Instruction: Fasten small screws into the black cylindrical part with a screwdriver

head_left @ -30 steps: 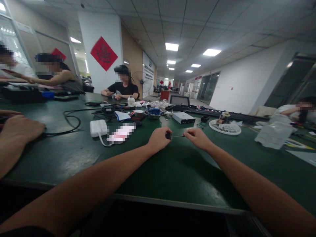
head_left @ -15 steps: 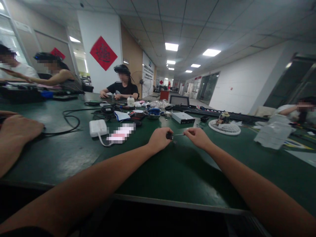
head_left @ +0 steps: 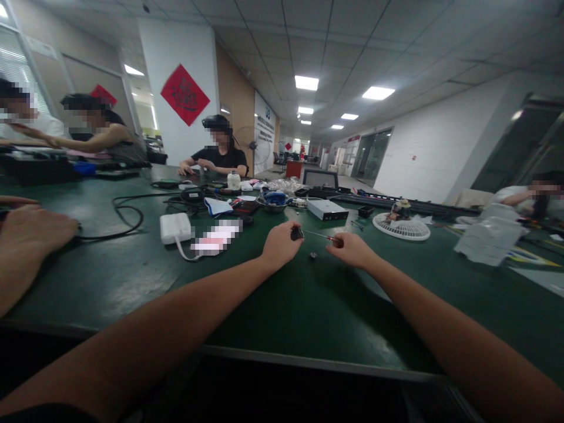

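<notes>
My left hand (head_left: 282, 245) is closed around a small dark round part (head_left: 297, 234) above the green table (head_left: 264, 320). A screwdriver (head_left: 318, 235) with a thin metal shaft and a reddish handle end is gripped in my right hand (head_left: 351, 249). Its shaft points left toward the dark part; whether the tip touches it cannot be made out. On the table between my hands lies a small metallic piece (head_left: 312, 255).
Behind my hands are a silver box (head_left: 326, 210) and a white fan grille (head_left: 400, 227). A white adapter (head_left: 175, 228) and black cable (head_left: 127, 232) lie left, near another person's hand (head_left: 37, 232). Plastic packaging (head_left: 488, 238) is at right. People sit around the table.
My right hand has turned and moved slightly right and down, showing the screwdriver's handle end. My left hand shifted slightly left and up. The small metallic piece now shows more clearly.
</notes>
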